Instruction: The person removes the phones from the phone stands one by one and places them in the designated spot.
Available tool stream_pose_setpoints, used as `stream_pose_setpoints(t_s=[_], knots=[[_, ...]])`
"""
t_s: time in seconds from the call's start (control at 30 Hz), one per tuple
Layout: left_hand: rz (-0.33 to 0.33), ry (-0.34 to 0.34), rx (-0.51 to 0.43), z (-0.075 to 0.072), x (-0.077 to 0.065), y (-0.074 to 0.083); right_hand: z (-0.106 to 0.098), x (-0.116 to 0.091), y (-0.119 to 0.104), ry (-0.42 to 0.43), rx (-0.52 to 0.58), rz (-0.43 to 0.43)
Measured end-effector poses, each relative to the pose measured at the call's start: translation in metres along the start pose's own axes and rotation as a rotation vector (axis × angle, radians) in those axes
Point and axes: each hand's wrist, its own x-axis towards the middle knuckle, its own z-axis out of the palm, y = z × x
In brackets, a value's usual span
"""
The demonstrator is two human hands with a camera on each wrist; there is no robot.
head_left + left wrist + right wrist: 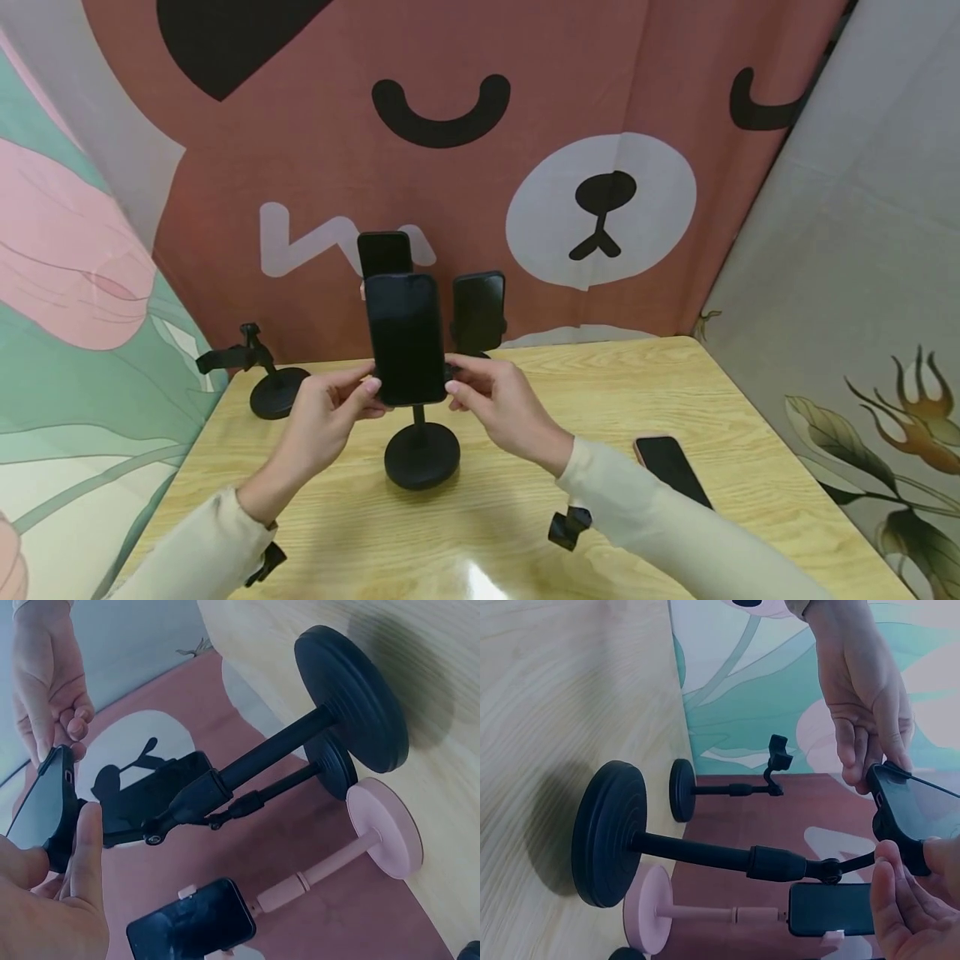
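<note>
A dark-screened phone [406, 340] sits upright in the clamp of a black desk phone stand [422, 456]. My left hand [326, 412] pinches the phone's lower left side, thumb at the front and fingers behind. On the opposite side, my right hand [506, 408] pinches the lower right edge in the same way. In the left wrist view the phone [46, 799] is seen edge-on, with its port end facing the camera. The right wrist view shows the stand's stem [697, 851] running up to the clamp, which the fingers partly hide.
Behind stand a pink phone stand [386, 829] and another black stand [334, 766], each with a phone. A black stand [277, 392] without a phone is at the back left. Another phone [673, 468] lies on the wooden table [600, 383] at the right. Printed cloths surround the table.
</note>
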Motion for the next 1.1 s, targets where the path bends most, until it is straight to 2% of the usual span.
stream_pose_setpoints(t_s=[0.17,0.37,0.6,0.8,1.1], knots=[[-0.007,-0.012,-0.033,0.010,0.001,-0.001,-0.007,-0.007,0.003,0.001,-0.033,-0.021],[0.010,-0.017,-0.086,0.024,0.000,-0.004,-0.014,-0.013,0.012,0.011,-0.058,0.014],[-0.019,-0.003,-0.057,0.038,0.003,-0.005,-0.023,-0.018,0.023,0.021,-0.061,0.018],[0.010,-0.016,-0.060,0.046,0.005,-0.009,-0.027,-0.022,0.029,0.022,-0.049,0.027],[0.006,-0.046,-0.095,0.055,0.006,-0.014,-0.031,-0.027,0.038,0.014,-0.012,0.012]])
